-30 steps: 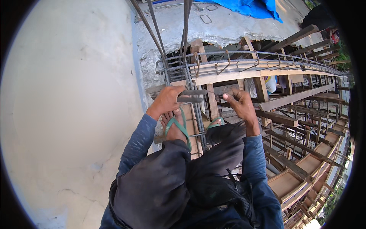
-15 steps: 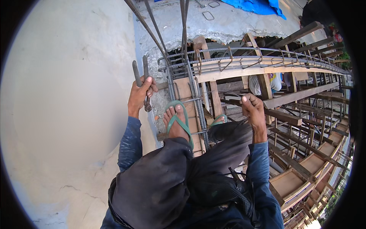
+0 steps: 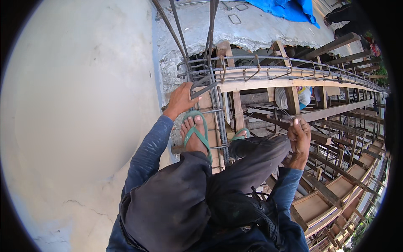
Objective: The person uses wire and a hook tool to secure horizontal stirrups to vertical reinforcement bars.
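Note:
My left hand [image 3: 180, 101] is closed on a pair of metal pincers, with the dark handles [image 3: 205, 87] pointing right across the upright rebar column [image 3: 215, 101]. The pincers' head is hidden under that hand. To the right, above my knee, my right hand [image 3: 299, 133] pinches several strands of thin tie wire [image 3: 280, 111]. Loose wire ends fan out leftward from its fingers, and some droop over my trouser leg. My sandalled left foot [image 3: 195, 130] rests on the rebar frame, just below my left hand. The other sandal [image 3: 241, 133] shows beside the frame.
A long rebar cage with stirrups [image 3: 268, 71] runs right over a timber form board [image 3: 252, 85]. Below stand many wooden props and beams [image 3: 336, 112]. A smooth plastered wall [image 3: 79, 105] fills the left. A blue tarp [image 3: 289, 10] lies on the slab; a person's dark legs [image 3: 342, 21] show far right.
My left hand has moved right with the pincers, from beside the wall to the rebar, and their handles now point right. My right hand has shifted right and slightly down with the wire.

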A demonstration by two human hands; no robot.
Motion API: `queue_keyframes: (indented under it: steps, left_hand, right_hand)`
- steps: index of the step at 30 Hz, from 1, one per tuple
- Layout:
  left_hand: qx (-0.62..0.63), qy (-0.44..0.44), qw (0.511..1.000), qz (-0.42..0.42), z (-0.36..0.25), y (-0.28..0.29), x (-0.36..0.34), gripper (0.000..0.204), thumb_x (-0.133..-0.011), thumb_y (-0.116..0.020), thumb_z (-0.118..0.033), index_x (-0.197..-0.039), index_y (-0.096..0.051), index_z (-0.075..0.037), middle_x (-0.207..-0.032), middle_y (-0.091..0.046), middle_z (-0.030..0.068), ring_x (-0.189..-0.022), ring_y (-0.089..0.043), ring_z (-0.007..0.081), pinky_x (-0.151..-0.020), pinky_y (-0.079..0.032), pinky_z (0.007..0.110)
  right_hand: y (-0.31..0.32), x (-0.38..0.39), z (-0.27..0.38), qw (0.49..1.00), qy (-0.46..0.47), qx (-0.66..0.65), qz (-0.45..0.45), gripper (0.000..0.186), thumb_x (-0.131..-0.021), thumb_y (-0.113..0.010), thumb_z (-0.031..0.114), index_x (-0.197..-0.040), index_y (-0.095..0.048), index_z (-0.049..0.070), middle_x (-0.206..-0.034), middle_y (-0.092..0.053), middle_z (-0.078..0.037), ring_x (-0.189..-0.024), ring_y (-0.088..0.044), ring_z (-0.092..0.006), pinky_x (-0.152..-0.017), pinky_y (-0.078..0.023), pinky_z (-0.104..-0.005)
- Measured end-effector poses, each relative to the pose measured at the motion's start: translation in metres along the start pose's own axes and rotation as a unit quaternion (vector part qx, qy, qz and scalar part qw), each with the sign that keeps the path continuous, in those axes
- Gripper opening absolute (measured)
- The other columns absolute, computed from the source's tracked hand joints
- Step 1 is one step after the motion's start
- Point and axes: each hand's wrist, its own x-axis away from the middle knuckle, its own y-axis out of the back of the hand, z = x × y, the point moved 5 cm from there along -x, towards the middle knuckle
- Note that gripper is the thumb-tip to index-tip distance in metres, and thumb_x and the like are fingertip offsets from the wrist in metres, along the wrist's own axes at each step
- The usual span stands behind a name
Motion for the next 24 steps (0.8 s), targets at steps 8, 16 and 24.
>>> queue_keyframes:
  steps: [8,16,24]
  left_hand:
    - [-0.198,-0.094,0.971,0.099,-0.04,-0.055,-0.004,0.069,-0.089,-0.063,-0.048,-0.142,-0.045,-0.006,-0.143,-0.046,0.0154,-0.138,-0.038,0.0332,-0.112,-0.031,0.055]
    - [0.034,-0.086,0.995,0.024,-0.042,-0.022,0.011,0.063,-0.089,-0.068,-0.024,-0.145,-0.045,-0.009,-0.138,-0.051,0.0135,-0.125,-0.048,0.0351,-0.11,-0.033,0.053]
    - [0.503,-0.06,0.815,0.281,-0.15,0.017,0.007,0.08,-0.079,-0.082,-0.03,-0.146,-0.045,-0.01,-0.098,-0.064,0.0049,-0.074,-0.054,0.0084,-0.069,-0.048,0.025]
  right_hand:
    - [0.016,0.009,-0.006,1.0,-0.005,-0.004,-0.011,0.021,-0.097,-0.063,0.023,-0.086,-0.059,0.007,-0.055,-0.033,0.008,-0.044,-0.025,-0.0026,-0.041,-0.018,-0.0216]
    - [0.013,0.004,-0.006,0.998,-0.025,-0.021,-0.044,0.023,-0.097,-0.064,0.026,-0.086,-0.059,0.006,-0.055,-0.032,0.009,-0.043,-0.026,-0.0028,-0.041,-0.019,-0.0213]
    - [0.001,0.003,-0.016,0.993,-0.067,-0.086,-0.035,0.022,-0.098,-0.062,0.026,-0.088,-0.06,0.006,-0.056,-0.029,0.009,-0.043,-0.025,-0.0025,-0.04,-0.019,-0.0207]
